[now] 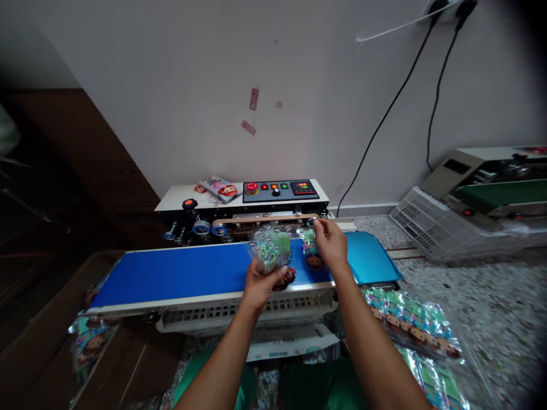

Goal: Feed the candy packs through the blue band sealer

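My left hand (259, 285) is closed round a stack of clear plastic packets (273, 247) with green contents and a brown cartoon face at the lower end. It holds them above the blue conveyor belt (171, 275). To the right, my right hand (331, 244) pinches the upper edge of a single similar packet (311, 246), whose cartoon face hangs over the belt. Just behind this packet is the sealing machine (265, 219), with its brown band, rollers and lit control panel (281, 191). The packet's top edge lies close to the band; my fingers partly hide it.
A printed pouch (220, 188) lies on the machine's top. More filled packets (412, 324) lie at the lower right. A cardboard box (132, 359) with packets is at the lower left. A second machine (491, 182) rests over a white crate (427, 228) at right.
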The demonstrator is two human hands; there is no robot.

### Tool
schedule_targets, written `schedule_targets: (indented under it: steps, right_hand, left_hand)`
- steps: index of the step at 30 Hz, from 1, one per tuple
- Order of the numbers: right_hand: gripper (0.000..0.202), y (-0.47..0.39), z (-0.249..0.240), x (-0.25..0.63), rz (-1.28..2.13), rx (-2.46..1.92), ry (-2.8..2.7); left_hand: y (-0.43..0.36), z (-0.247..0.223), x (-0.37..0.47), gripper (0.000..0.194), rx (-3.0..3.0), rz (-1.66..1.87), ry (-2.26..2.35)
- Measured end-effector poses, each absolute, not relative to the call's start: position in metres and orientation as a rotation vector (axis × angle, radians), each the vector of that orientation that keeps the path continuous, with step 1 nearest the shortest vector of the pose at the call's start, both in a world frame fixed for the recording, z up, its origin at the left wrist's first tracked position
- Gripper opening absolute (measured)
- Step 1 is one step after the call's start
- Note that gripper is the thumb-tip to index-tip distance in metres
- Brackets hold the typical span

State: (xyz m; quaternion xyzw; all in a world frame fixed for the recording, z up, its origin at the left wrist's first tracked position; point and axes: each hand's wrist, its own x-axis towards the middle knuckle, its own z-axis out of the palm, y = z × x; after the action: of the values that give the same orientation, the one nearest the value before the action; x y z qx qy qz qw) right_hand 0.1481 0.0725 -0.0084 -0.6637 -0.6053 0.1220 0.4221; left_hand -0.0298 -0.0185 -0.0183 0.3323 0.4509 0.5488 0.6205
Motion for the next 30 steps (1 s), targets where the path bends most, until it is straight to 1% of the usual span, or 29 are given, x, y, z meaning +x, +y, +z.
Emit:
schedule_targets:
  steps: [3,5,7,9,12,15,19,23,26,30]
  right_hand:
    - [0.039,0.048,0.012,0.123,0.884,-1.156,-1.569]
    - [0.032,0.035,0.021,0.108,1.031,-0.975,-1.593]
    - [0.025,0.028,0.024,0.099,0.972,-0.938,-1.533]
    - [0.023,0.028,0.025,0.097,0.876,-0.955,-1.405]
    - [0.026,0.036,0.024,0.109,0.763,-0.974,-1.211]
    - [0.032,0.046,0.021,0.137,0.612,-1.072,-1.148]
    - [0.038,0.061,0.002,0.188,0.342,-1.469,-1.217]
    - [0.034,0.074,-0.022,0.219,0.073,-1.967,-1.346]
    - [0.035,0.082,-0.032,0.215,0.057,-2.157,-1.396]
    - [0.034,0.092,-0.038,0.193,0.148,-2.087,-1.478]
  left_hand:
    - [-0.017,-0.017,-0.029,0.044,0.738,1.324,1.025]
    - [-0.017,-0.016,-0.030,0.048,0.747,1.353,0.994]
    - [-0.018,-0.016,-0.031,0.048,0.764,1.358,0.963]
    - [-0.019,-0.017,-0.033,0.046,0.770,1.349,0.966]
    - [-0.020,-0.017,-0.035,0.045,0.751,1.325,0.980]
    - [-0.019,-0.015,-0.035,0.041,0.734,1.300,0.965]
    - [-0.018,-0.014,-0.035,0.040,0.739,1.299,0.958]
    - [-0.017,-0.018,-0.034,0.045,0.731,1.236,1.016]
    - [-0.017,-0.020,-0.033,0.048,0.744,1.205,1.024]
    - [-0.019,-0.016,-0.033,0.046,0.754,1.189,1.032]
